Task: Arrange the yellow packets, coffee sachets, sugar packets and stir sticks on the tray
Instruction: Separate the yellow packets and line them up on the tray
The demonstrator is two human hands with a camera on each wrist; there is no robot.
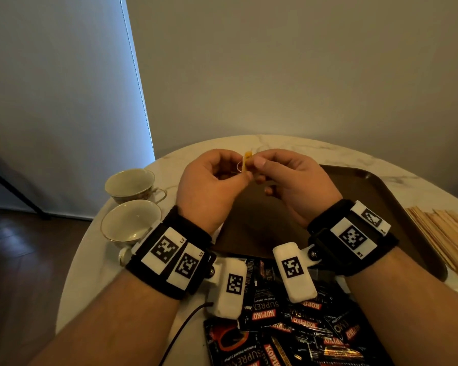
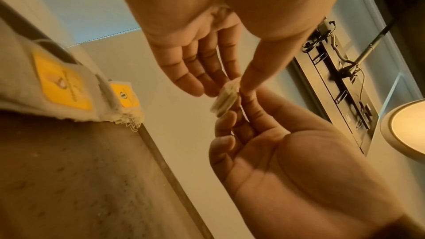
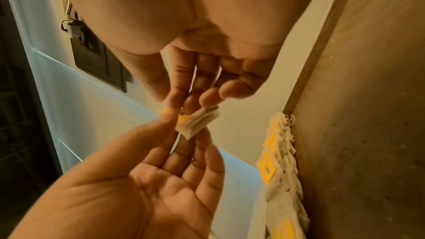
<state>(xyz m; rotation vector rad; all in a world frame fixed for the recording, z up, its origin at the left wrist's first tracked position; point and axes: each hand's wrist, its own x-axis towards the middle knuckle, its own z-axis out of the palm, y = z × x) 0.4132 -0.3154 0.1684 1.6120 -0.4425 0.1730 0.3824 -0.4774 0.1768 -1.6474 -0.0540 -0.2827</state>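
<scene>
Both hands are raised over the brown tray [image 1: 368,186], the left hand [image 1: 209,191] and right hand [image 1: 294,186] together pinching 1 small stack of yellow packets [image 1: 247,161] between fingertips. Coffee sachets [image 1: 288,334] lie piled near the wrists, stir sticks [image 1: 444,233] right of the tray, 2 teacups [image 1: 132,204] to the left.

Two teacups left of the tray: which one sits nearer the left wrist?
The nearer teacup, gold-rimmed, right beside the left wristband. The far teacup sits behind it, towards the wall.

Tray [image 1: 397,204] sat at table [image 1: 288,145] centre. Two cups [image 1: 132,204] at 9 o'clock of it, stir sticks [image 1: 447,239] at 3 o'clock, coffee sachets [image 1: 296,331] at 6 o'clock. Both hands held above tray.
</scene>
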